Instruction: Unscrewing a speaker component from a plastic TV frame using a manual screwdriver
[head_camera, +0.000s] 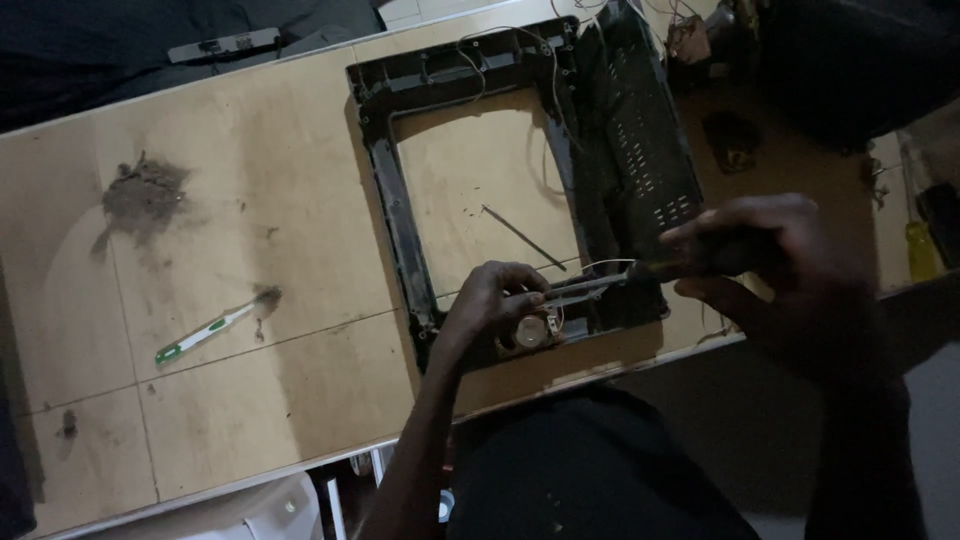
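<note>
A dark plastic frame (392, 210), like the empty front bezel of a screen, lies flat on a wooden table (250, 200). My left hand (490, 305) rests on the frame's near edge, fingers pinched around a thin metal shaft next to a small round speaker (528, 332). My right hand (770, 260) grips the dark handle of a screwdriver (600, 283), whose shaft points left toward my left fingers. White wires (548, 75) run along the frame's right side.
A green-and-white toothbrush (205, 332) lies on the table at the left, below a pile of grey dust (142, 195). A thin rod (522, 237) lies inside the frame opening. A yellow-handled tool (920, 250) sits at the far right. Clutter sits at the top right.
</note>
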